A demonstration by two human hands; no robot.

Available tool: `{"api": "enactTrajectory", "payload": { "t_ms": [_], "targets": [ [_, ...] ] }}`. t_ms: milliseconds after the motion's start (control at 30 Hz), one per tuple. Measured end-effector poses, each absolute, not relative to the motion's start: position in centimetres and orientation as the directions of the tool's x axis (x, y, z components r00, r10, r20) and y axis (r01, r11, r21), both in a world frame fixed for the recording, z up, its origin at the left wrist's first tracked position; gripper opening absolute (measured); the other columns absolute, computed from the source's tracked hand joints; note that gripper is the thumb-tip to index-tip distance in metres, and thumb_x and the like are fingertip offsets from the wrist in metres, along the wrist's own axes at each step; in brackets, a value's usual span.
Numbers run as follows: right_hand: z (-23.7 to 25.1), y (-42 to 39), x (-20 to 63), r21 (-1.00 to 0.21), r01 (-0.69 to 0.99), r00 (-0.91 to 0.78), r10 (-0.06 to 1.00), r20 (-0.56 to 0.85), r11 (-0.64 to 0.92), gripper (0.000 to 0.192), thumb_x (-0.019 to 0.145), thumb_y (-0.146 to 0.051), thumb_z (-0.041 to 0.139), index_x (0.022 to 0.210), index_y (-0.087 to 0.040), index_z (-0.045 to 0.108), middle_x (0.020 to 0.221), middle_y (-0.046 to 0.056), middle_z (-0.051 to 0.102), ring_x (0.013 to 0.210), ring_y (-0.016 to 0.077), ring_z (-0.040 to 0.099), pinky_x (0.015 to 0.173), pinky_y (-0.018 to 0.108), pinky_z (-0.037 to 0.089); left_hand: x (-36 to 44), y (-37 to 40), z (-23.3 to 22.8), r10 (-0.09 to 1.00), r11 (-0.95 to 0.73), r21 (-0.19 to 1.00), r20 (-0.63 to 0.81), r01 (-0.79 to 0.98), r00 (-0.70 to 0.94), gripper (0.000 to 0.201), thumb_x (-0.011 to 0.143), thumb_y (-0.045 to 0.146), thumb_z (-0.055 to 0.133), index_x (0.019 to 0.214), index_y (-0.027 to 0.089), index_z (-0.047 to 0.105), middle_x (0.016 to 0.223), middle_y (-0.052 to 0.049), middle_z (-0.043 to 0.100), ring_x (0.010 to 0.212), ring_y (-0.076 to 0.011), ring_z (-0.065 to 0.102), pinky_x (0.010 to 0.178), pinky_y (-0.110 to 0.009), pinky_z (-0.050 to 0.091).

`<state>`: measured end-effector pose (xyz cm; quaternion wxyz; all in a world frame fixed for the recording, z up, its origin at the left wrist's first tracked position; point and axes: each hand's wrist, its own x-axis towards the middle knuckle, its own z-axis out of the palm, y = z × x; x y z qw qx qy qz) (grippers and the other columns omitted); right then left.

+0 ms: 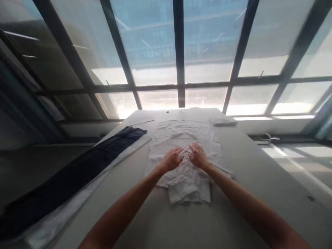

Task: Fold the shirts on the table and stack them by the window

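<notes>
Both your left hand point(171, 159) and right hand point(198, 156) touch the white garment point(185, 174) equally closely, fingers curled, whether pinching it I cannot tell, and it lies right of the dark garment point(83, 173), its long axis seemingly pointing away from you.

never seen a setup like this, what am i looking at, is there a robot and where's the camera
There is no robot here: these are a person's own bare hands. The single picture comes from a camera worn on their head, looking forward and down. In front is a pale table, with windows beyond. A wrinkled white garment lies spread out; the left hand and right hand rest on its middle. Whether the fingers pinch it is too blurred to tell. Long dark cloth lies to the left, and a small white cloth at the far right.
</notes>
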<state>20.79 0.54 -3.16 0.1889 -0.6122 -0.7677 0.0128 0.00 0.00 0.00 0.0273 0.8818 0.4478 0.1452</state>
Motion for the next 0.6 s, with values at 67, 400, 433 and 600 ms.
{"api": "enactTrajectory", "payload": {
  "t_ms": [67,400,433,600],
  "targets": [
    [-3.6,0.4,20.7,-0.250,0.956,-0.091,0.967,0.237,0.151,0.065,0.101,-0.039,0.048,0.156,-0.005,0.041,0.162,0.022,0.038,0.151,0.0312,0.030,0.121,0.040,0.020,1.7,1.0,-0.7,0.884,-0.461,0.174,0.173,0.870,0.434,0.059,0.103,0.048,0.049,0.151,0.015,0.046,0.156,-0.016,0.049,0.146,-0.0298,0.041,0.120,-0.044,0.032],
    [-3.8,0.1,20.9,-0.258,0.958,-0.085,0.985,0.147,0.121,0.058,0.102,-0.039,0.043,0.153,-0.012,0.048,0.163,0.019,0.038,0.151,0.0321,0.030,0.122,0.047,0.020,3.3,1.5,-1.3,0.899,-0.424,0.123,0.181,0.897,0.400,0.034,0.105,0.026,0.048,0.134,0.022,0.064,0.136,-0.012,0.065,0.128,-0.0246,0.059,0.108,-0.037,0.046],
    [-3.7,0.0,21.0,-0.261,0.957,-0.087,0.985,0.147,0.123,0.057,0.102,-0.039,0.044,0.152,-0.012,0.049,0.163,0.019,0.039,0.151,0.0321,0.030,0.122,0.047,0.020,3.0,1.6,-0.9,0.900,-0.419,0.114,0.179,0.901,0.396,0.034,0.104,0.019,0.047,0.131,0.022,0.066,0.126,-0.011,0.069,0.120,-0.0228,0.063,0.102,-0.033,0.049],
    [-3.4,0.0,21.0,-0.264,0.956,-0.089,0.986,0.141,0.124,0.056,0.103,-0.038,0.042,0.152,-0.013,0.049,0.163,0.018,0.038,0.152,0.0321,0.030,0.121,0.047,0.020,1.1,2.9,0.8,0.923,-0.327,0.187,0.276,0.926,0.270,0.052,0.095,0.005,0.049,0.143,0.023,0.060,0.115,-0.009,0.069,0.099,-0.0188,0.069,0.088,-0.026,0.053]
  ]
}}
